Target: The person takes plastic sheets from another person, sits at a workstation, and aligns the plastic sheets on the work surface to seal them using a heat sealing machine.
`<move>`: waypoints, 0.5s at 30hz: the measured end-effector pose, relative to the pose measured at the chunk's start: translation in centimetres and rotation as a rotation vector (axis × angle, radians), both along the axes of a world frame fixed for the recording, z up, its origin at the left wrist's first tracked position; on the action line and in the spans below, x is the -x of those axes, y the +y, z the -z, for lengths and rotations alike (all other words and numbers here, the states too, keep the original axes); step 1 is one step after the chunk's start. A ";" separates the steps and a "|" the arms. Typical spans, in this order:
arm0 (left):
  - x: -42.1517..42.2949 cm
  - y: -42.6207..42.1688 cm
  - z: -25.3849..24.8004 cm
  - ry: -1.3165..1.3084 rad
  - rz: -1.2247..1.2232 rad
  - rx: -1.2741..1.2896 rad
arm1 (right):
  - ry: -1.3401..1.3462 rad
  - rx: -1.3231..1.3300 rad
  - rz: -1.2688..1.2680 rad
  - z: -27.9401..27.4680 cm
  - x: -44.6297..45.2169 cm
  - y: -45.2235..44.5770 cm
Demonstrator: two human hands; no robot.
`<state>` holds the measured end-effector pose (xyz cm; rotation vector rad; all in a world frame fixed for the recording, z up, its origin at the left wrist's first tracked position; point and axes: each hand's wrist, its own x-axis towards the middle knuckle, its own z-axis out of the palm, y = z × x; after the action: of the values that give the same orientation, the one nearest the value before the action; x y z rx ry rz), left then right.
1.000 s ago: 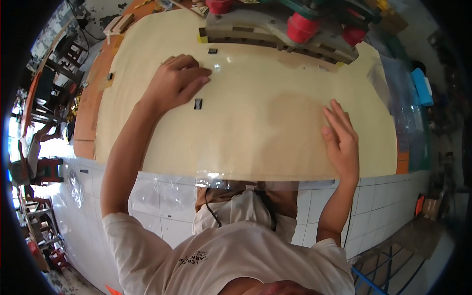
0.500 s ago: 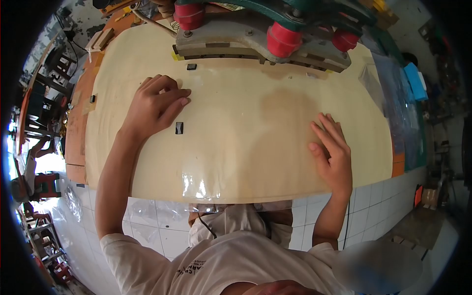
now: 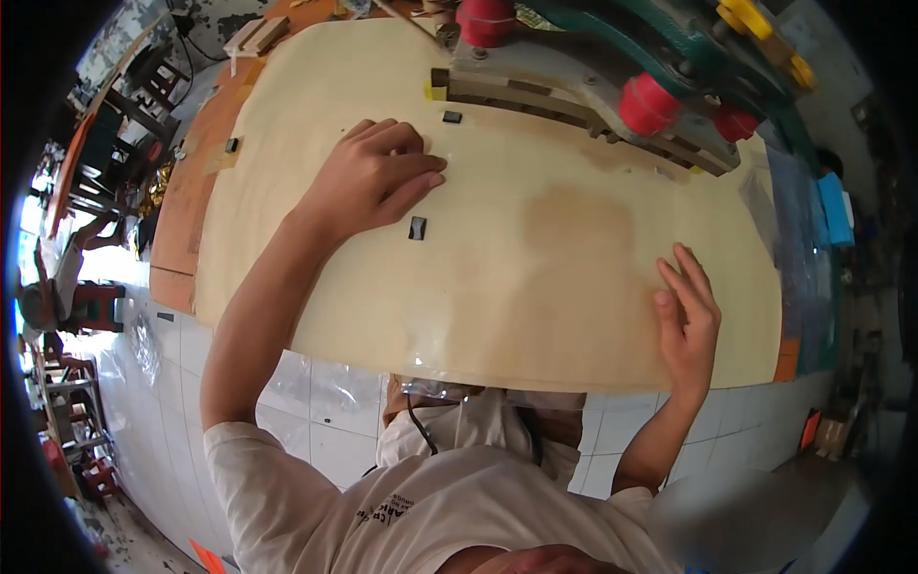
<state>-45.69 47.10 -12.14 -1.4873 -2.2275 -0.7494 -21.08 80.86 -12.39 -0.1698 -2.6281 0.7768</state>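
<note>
My left hand (image 3: 382,177) rests on the cream sheet (image 3: 316,105) covering the table, its fingers curled and the thumb close to the index finger. Whether anything thin is pinched there is too small to tell. One small black piece (image 3: 418,229) lies just below its fingertips, and another black piece (image 3: 452,117) lies above them. Farther right, my right hand (image 3: 690,311) lies on the sheet with fingers stretched and slightly apart, holding nothing. Shiny reflections (image 3: 426,349) on the sheet suggest clear film, and clear plastic (image 3: 445,390) shows at the near edge.
A heavy metal bar (image 3: 535,96) on a green machine (image 3: 612,38) with red cone-shaped parts (image 3: 650,103) spans the far side. A third black piece (image 3: 231,145) sits at the left edge. Bluish clear plastic (image 3: 803,210) and a blue item (image 3: 835,210) lie at right.
The camera view has turned, so table, machine and hands appear shifted right and tilted. Both hands keep about the same places and shapes on the sheet.
</note>
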 end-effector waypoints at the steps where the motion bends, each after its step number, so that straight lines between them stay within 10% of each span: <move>1: 0.0 0.0 0.0 0.006 0.007 0.001 | -0.003 0.000 -0.005 0.0 -0.1 0.1; 15: 0.4 -0.8 0.8 0.003 0.020 -0.007 | -0.013 0.015 0.072 -0.3 0.1 -1.3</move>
<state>-46.09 46.27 -12.95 -1.5087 -2.2089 -0.7604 -21.14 79.58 -12.08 -0.2727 -2.6131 0.7737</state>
